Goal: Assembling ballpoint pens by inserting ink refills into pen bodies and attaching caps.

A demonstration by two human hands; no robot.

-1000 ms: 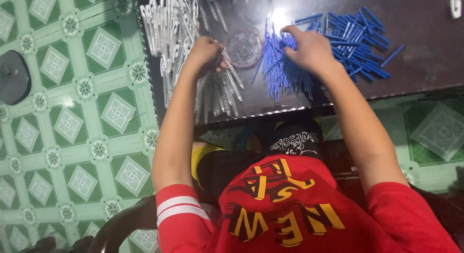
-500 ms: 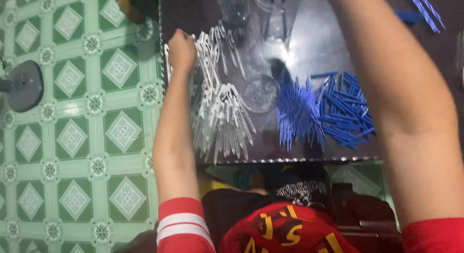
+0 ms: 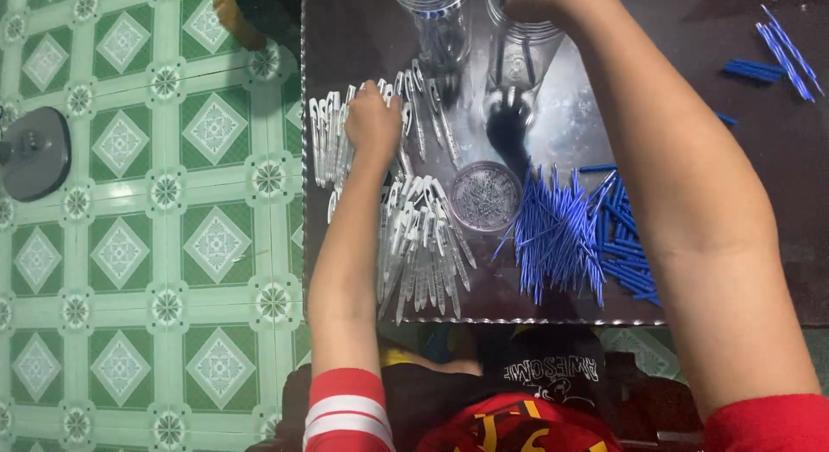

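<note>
A dark glossy tabletop (beside green patterned floor tiles) carries a heap of white plastic pen barrels and blue plastic pen tubes. The left hand rests with its grip closed on the white barrels; the right hand sits atop a clear plastic jar, and I cannot tell whether its grip is closed.

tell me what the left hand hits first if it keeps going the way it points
Probably the white pen barrels just beyond the left hand; it already rests on that pile. Past them stands a clear jar, though depth is hard to judge.
</note>
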